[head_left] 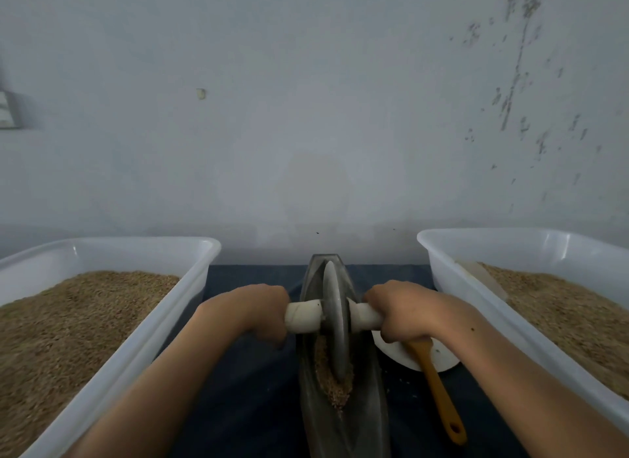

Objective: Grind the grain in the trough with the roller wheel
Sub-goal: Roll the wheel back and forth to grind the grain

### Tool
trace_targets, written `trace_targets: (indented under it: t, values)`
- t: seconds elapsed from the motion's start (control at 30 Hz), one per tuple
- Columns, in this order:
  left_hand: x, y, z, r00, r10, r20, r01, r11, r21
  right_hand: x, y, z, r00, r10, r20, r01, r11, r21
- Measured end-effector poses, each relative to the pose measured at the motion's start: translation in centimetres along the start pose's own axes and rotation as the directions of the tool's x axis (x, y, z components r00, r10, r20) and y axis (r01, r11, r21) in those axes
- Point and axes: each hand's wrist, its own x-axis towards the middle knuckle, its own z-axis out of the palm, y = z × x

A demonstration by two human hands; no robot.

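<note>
We see two white tubs, the left tub (112, 249) and right tub (510, 239), heaped with grain. Between them, on dark cloth (252, 389) before a pale wall (306, 117), the trough (306, 372) holds ground grain (332, 386) under the roller wheel (335, 321); our left hand (255, 311) and right hand (405, 313) grip its handles.

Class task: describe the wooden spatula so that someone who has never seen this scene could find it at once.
Start at the dark metal trough in the middle, between two white tubs of grain. Just right of it sits a white plate, under the right hand. The spatula rests on it, handle toward the viewer: the only orange-brown wooden thing here.
</note>
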Motion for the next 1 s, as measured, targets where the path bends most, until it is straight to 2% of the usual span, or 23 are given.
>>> trace_targets:
  t: [0.1,0.17,0.27,0.37,0.43,0.53,0.63,0.73,0.8,0.9,1.0]
  values:
    - [0.1,-0.2,0.0,0.998,0.018,0.058,-0.015,0.998,-0.055,0.0,-0.2,0.0,1.000,0.010,-0.003,-0.010,1.000,-0.011]
    - [0.3,-0.2,0.1,1.000,0.006,0.010,-0.005,0.999,-0.041,0.3,-0.4,0.3,0.998,0.020,-0.051,-0.022,0.999,-0.040]
    - [0.5,-0.2,0.4,0.983,-0.018,-0.184,0.024,0.999,0.032,0.8,-0.5,1.0,0.977,0.037,-0.210,-0.054,0.995,-0.079]
    - [0.7,0.0,0.9,0.913,0.017,-0.407,0.028,0.994,0.105,1.3,-0.4,1.8,0.938,0.043,-0.343,-0.078,0.993,-0.089]
    - [0.6,0.2,1.0,0.893,0.028,-0.449,0.025,0.993,0.112,1.4,-0.2,2.0,0.926,0.035,-0.376,-0.072,0.994,-0.083]
    - [0.5,0.2,0.6,0.937,0.015,-0.350,0.030,0.992,0.121,1.0,0.0,1.7,0.951,0.024,-0.308,-0.041,0.998,-0.051]
    - [0.0,0.3,0.0,0.989,-0.019,-0.147,0.029,0.998,0.063,0.5,-0.1,0.8,0.987,0.012,-0.159,-0.017,0.999,-0.033]
    - [-0.3,0.1,-0.3,0.999,-0.006,0.035,0.009,0.998,-0.070,0.1,-0.2,0.1,0.999,-0.006,-0.039,0.006,1.000,-0.015]
    - [-0.4,0.0,-0.3,0.995,0.011,0.101,0.000,0.994,-0.108,0.0,-0.3,-0.1,1.000,-0.002,-0.002,0.002,1.000,-0.021]
    - [-0.4,0.3,-0.3,0.999,-0.026,0.027,0.027,0.999,-0.041,0.1,-0.3,0.2,0.999,0.021,-0.027,-0.022,1.000,-0.012]
    - [0.0,0.6,0.1,0.974,-0.048,-0.223,0.070,0.993,0.091,0.6,-0.3,0.7,0.990,0.053,-0.128,-0.058,0.998,-0.037]
